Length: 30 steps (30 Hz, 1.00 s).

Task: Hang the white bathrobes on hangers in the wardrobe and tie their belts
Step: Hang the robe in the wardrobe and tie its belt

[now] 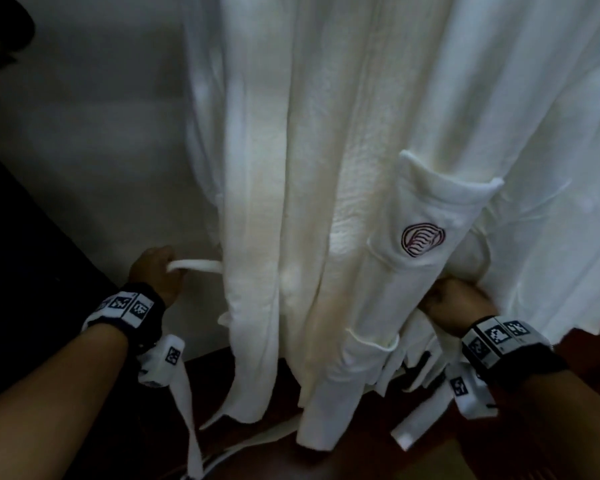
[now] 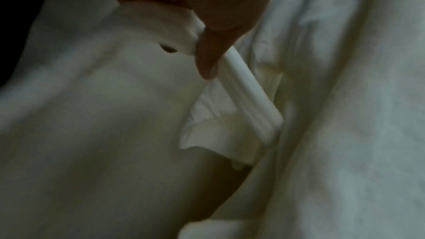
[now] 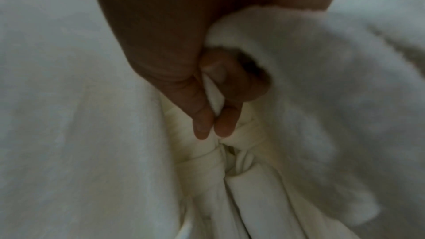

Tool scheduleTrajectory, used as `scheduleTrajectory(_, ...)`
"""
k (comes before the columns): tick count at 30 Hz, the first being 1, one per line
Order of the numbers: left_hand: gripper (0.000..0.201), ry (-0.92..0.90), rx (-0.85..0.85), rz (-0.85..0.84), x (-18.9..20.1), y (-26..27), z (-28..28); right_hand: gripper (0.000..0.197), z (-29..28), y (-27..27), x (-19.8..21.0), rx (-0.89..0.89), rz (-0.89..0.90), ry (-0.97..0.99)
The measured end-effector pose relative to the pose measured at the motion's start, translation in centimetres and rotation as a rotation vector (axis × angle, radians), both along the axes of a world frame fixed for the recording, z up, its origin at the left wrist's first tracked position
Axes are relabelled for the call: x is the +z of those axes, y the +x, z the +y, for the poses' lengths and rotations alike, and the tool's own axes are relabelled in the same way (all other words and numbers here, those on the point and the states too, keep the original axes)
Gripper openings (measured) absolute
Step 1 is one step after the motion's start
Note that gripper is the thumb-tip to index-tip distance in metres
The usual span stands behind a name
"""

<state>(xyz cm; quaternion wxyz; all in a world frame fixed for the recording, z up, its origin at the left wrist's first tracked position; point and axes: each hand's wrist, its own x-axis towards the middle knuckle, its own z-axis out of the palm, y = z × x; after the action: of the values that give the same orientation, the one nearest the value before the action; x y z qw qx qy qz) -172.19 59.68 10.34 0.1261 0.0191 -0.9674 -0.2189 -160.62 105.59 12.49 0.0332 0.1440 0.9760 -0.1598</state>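
Here, the white terry-cloth bathrobe [image 1: 326, 168] hangs in front of the pale wardrobe wall [image 1: 101, 133]; its hanger is above the frame, out of view. The left hand [image 1: 156, 271] has its fingers [image 2: 207, 55] curled round one end of the flat white fabric belt [image 1: 194, 265], drawn taut sideways from the robe's left edge. The right hand [image 1: 454, 304] pinches a gathered fold of belt between thumb and forefinger, just below the chest pocket with the dark red embroidered emblem [image 1: 423, 239]. In the right wrist view a twisted crossing of cloth [image 3: 232, 150] sits directly under the fingertips (probably the knot forming).

To do this step well, judged from these views:
- Keep equal tension on both ends.
- Centre the knot on the robe front.
- Pull level, not downward, so the robe stays on its hanger.
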Motion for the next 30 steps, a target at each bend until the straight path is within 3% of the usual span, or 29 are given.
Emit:
scheduleTrajectory(3,0.035,0.131,0.165,0.051,0.3,0.0,-0.9,0.019,0.3,0.8,0.2,-0.022,-0.011,0.028)
scheduleTrajectory(7,0.041,0.065,0.093,-0.078,0.3,0.8,-0.8,0.015,0.4,2.5,-1.1,-0.011,-0.088,-0.029)
scheduleTrajectory(9,0.044,0.099,0.043,-0.118,0.0,1.4,-0.3,0.013,-0.3,3.8,-1.7,0.031,-0.111,-0.158)
scheduleTrajectory(11,0.052,0.115,-0.026,-0.116,-0.2,2.1,0.1,0.014,-1.5,5.3,-1.7,0.055,-0.036,-0.421)
scheduleTrajectory(13,0.047,0.116,-0.114,-0.072,-0.3,3.2,0.7,0.016,-3.0,6.6,-1.2,0.061,0.026,-0.761)
scheduleTrajectory(15,0.034,0.134,-0.21,-0.03,-0.2,4.7,1.7,0.037,-4.3,7.7,-1.0,0.078,0.013,-1.132)
scheduleTrajectory(16,0.028,0.15,-0.267,-0.009,-0.3,5.5,2.3,0.046,-5.1,8.2,-0.9,0.12,-0.005,-1.218)
scheduleTrajectory(18,0.017,0.252,-0.381,-0.017,-0.6,6.9,3.5,0.056,-6.8,8.9,-0.8,0.266,-0.011,-1.138)
scheduleTrajectory(20,0.006,0.391,-0.459,-0.087,-0.9,7.9,4.9,0.061,-8.2,9.0,-1.4,0.397,0.074,-0.877)
scheduleTrajectory(23,0.028,0.572,-0.502,-0.248,-1.2,9.7,7.3,0.049,-9.7,8.5,-2.2,0.545,0.189,-0.529)
scheduleTrajectory(26,0.038,0.897,-0.477,-0.552,-1.1,11.5,9.6,0.041,-11.0,7.8,-1.8,0.608,0.236,-0.473)
scheduleTrajectory(28,0.038,0.826,-0.556,-0.518,-1.7,11.9,10.4,0.029,-11.6,7.5,-1.4,0.659,0.243,-0.417)
scheduleTrajectory(30,0.033,0.529,-0.673,-0.25,-2.2,11.4,10.5,0.031,-12.2,7.3,-1.0,0.71,0.235,-0.319)
